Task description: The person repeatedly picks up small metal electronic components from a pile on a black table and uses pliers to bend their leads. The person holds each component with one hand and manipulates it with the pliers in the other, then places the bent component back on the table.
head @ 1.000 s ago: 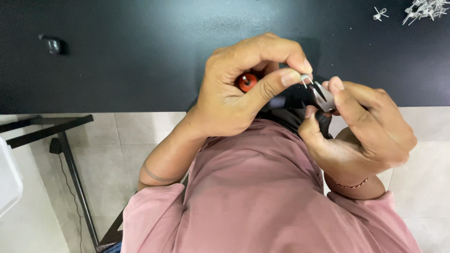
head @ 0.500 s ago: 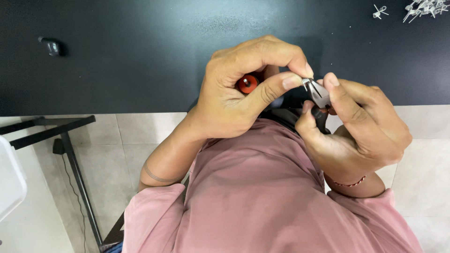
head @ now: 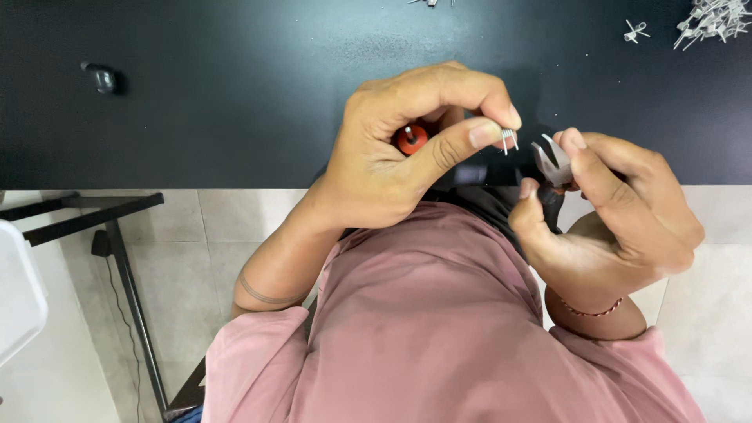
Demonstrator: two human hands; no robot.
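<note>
My left hand (head: 407, 149) is curled over the edge of the black table (head: 235, 86). Its thumb and forefinger pinch a tiny wire coil (head: 508, 139), and a red-handled tool (head: 411, 138) sits tucked in the palm. My right hand (head: 619, 211) holds small metal cutting pliers (head: 553, 159) with the jaws parted, a short gap to the right of the coil. Both hands hover above my pink shirt.
A heap of small metal wire pieces (head: 713, 17) lies at the table's far right corner, with one loose piece (head: 636, 31) beside it. A small dark knob (head: 102, 77) sits far left. A black metal stand (head: 110, 235) and a white object (head: 19, 290) are on the tiled floor.
The pliers have come away from the coil and their jaws have parted. My right hand has shifted slightly right and down; my left hand still pinches the coil.
</note>
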